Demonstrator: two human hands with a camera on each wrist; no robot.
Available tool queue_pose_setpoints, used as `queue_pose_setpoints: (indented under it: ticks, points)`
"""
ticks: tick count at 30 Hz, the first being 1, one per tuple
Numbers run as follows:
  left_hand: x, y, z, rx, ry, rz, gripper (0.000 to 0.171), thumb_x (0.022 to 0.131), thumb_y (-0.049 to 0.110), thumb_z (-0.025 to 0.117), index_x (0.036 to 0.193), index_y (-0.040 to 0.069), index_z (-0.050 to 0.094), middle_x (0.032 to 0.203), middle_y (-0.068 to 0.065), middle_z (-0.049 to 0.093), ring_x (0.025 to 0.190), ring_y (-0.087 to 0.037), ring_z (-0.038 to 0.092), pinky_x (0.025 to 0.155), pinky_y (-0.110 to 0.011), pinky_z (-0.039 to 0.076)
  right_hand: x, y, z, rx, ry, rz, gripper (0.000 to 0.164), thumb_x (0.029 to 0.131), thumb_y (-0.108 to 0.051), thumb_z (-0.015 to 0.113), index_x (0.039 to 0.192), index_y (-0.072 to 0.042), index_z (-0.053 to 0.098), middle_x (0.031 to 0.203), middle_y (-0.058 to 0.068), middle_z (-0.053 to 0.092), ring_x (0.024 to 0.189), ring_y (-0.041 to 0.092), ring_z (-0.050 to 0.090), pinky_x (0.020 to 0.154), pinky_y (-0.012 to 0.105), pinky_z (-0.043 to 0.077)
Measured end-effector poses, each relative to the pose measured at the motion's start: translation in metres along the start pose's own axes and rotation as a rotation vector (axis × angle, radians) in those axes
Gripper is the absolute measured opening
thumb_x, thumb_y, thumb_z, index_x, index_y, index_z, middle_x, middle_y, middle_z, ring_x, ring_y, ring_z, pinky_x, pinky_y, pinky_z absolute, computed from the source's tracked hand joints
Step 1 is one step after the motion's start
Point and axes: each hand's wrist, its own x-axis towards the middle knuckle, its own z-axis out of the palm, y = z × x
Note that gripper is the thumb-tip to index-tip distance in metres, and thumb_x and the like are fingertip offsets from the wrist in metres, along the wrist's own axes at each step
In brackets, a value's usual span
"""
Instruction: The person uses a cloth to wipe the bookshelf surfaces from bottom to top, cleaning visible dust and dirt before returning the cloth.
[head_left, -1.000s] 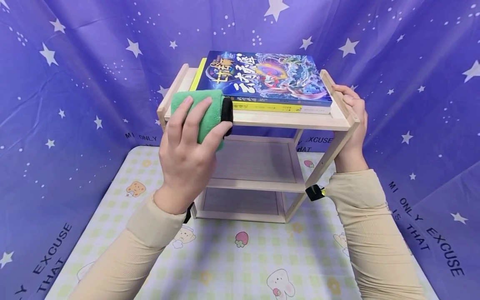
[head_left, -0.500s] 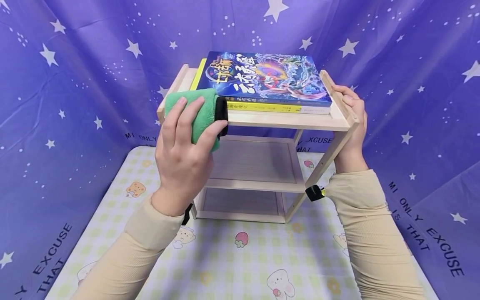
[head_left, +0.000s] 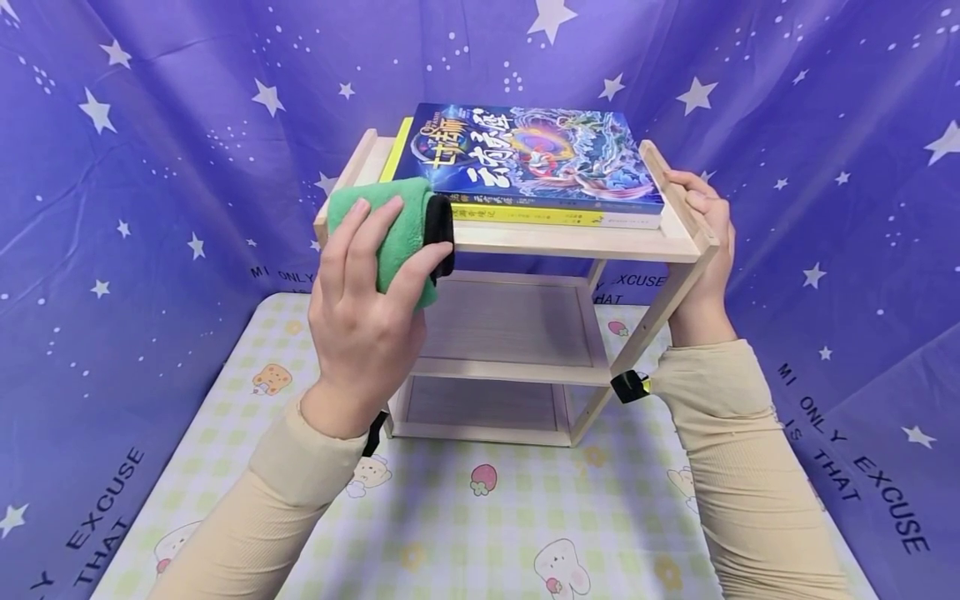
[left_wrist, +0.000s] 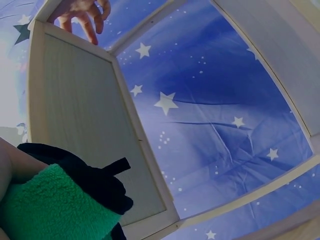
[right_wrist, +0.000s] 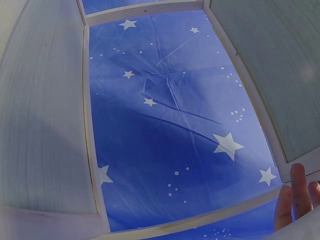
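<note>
In the head view my left hand [head_left: 367, 308] holds a folded green cloth [head_left: 378, 221] with black trim. The cloth lies against the front left corner of a pale wooden shelf rack's [head_left: 577, 242] top tier. At the right end, my right hand [head_left: 708, 242] grips the rack by its side rail, its thumb side near the top. Fingertips of that hand [right_wrist: 298, 197] show by the frame in the right wrist view. On the top tier a blue illustrated book [head_left: 540, 154] lies over a yellow-spined book [head_left: 525, 214]. The left wrist view shows the green cloth [left_wrist: 55, 207] below the tier's underside.
Two lower tiers, a middle shelf [head_left: 517, 325] and a bottom shelf [head_left: 483, 408], sit under the books. The rack stands on a checked tablecloth [head_left: 450, 525] with cartoon prints. Purple star-patterned curtains [head_left: 187, 167] surround the table at the back and sides.
My left hand has slid a little to the left with the green cloth along the top tier's front edge. The right hand, the rack and the books have stayed put.
</note>
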Motion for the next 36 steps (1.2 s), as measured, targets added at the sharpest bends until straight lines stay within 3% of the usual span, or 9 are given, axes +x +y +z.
queue_pose_setpoints:
  ticks: [10, 15, 27, 36]
  points:
    - [-0.001, -0.005, -0.005, -0.144, -0.02, -0.017, 0.039, 0.083, -0.006, 0.058, 0.11, 0.02, 0.068, 0.132, -0.015, 0.06, 0.129, -0.035, 0.05, 0.108, -0.05, 0.044, -0.001, 0.0, -0.002, -0.028, -0.029, 0.006, 0.041, 0.097, -0.012, 0.035, 0.095, -0.009, 0.076, 0.121, 0.011, 0.062, 0.107, 0.017, 0.054, 0.087, 0.02, 0.045]
    - [-0.002, -0.008, -0.007, -0.222, 0.001, -0.024, 0.041, 0.079, -0.007, 0.058, 0.11, 0.018, 0.069, 0.132, -0.018, 0.059, 0.13, -0.037, 0.049, 0.11, -0.051, 0.042, 0.0, 0.0, -0.003, -0.02, -0.036, 0.016, 0.041, 0.097, -0.013, 0.035, 0.096, -0.009, 0.075, 0.124, 0.013, 0.06, 0.11, 0.018, 0.053, 0.088, 0.021, 0.044]
    - [-0.007, -0.008, -0.012, -0.403, 0.102, -0.11, 0.032, 0.079, -0.001, 0.07, 0.109, 0.011, 0.066, 0.133, -0.022, 0.055, 0.131, -0.043, 0.045, 0.111, -0.058, 0.034, 0.0, 0.0, -0.001, -0.01, -0.009, 0.02, 0.042, 0.097, -0.011, 0.034, 0.093, -0.01, 0.076, 0.119, 0.01, 0.063, 0.106, 0.016, 0.054, 0.085, 0.019, 0.045]
    - [-0.011, -0.008, -0.012, -0.493, 0.253, -0.21, 0.05, 0.067, 0.002, 0.085, 0.109, 0.012, 0.059, 0.133, -0.027, 0.046, 0.129, -0.044, 0.042, 0.111, -0.057, 0.035, 0.0, 0.001, -0.001, 0.021, -0.023, -0.005, 0.042, 0.096, -0.01, 0.033, 0.094, -0.006, 0.075, 0.113, 0.012, 0.065, 0.1, 0.017, 0.056, 0.081, 0.02, 0.047]
